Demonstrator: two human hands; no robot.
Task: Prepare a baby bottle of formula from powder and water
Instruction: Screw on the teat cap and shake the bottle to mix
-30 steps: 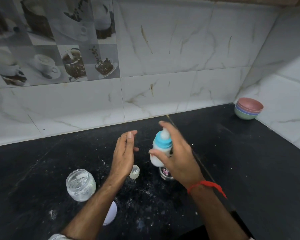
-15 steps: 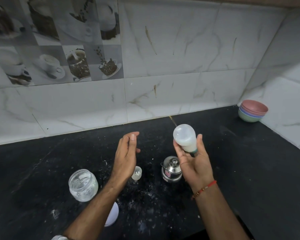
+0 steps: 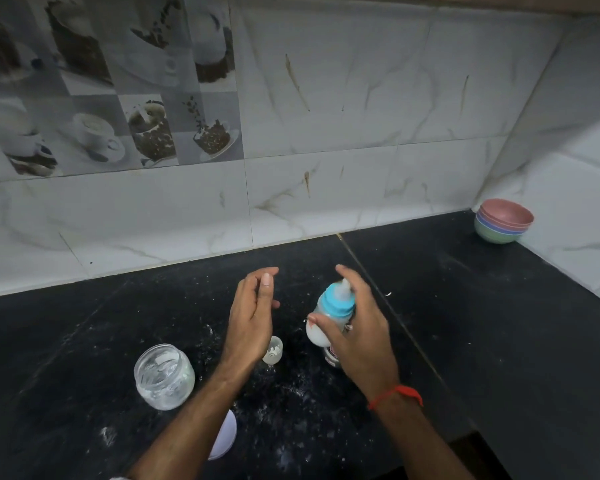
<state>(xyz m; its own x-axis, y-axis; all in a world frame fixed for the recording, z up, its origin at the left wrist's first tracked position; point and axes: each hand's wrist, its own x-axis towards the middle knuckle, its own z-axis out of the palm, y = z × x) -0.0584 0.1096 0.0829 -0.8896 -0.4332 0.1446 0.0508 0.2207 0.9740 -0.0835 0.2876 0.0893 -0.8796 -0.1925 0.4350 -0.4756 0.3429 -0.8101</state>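
Observation:
My right hand (image 3: 357, 327) grips a small baby bottle (image 3: 331, 311) with a blue collar and clear teat, held upright above the black counter, white liquid inside. My left hand (image 3: 253, 317) hovers just left of it, palm turned toward the bottle, fingers straight and holding nothing. A clear glass jar (image 3: 163, 375) holding some white powder stands open at the lower left. A small clear cap (image 3: 273, 349) lies on the counter beside my left wrist. A small steel pot (image 3: 331, 356) sits mostly hidden under my right hand.
The black counter (image 3: 465, 323) is dusted with spilled white powder near the front. A white lid (image 3: 226, 434) lies partly under my left forearm. A stack of coloured bowls (image 3: 503, 221) stands in the far right corner against the tiled wall.
Half a second ago my right hand held the bottle tipped with its base up; now it is upright and lower, teat on top. My left hand has barely moved.

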